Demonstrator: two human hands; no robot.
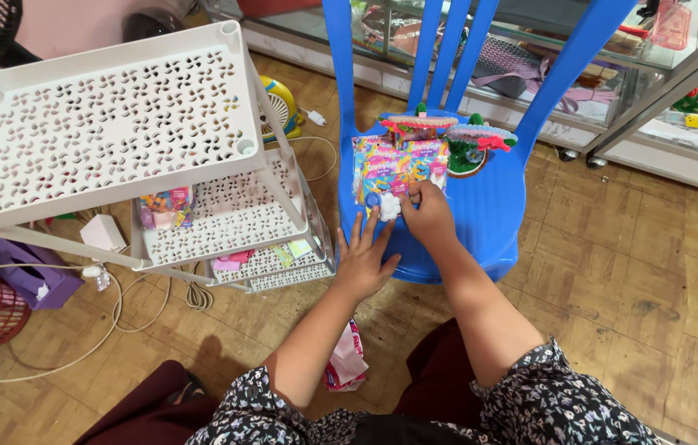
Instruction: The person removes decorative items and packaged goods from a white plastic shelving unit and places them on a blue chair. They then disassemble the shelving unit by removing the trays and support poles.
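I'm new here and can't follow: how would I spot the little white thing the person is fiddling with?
Find the blue plastic chair in the middle. On its seat lie colourful packets; just below them, at the fingertips of the right hand, sits the small white fluffy piece. It alone is plain white, beside bright printed packets.

Both hands (363, 262) (426, 216) touch colourful packets (397, 169) on a blue chair (481, 222).

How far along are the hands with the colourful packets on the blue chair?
Done: one packet lies on the white rack's middle shelf. In hand: right hand grips the colourful packets on the blue chair; left hand rests flat on the seat. Left: the chair pile and hair clips.
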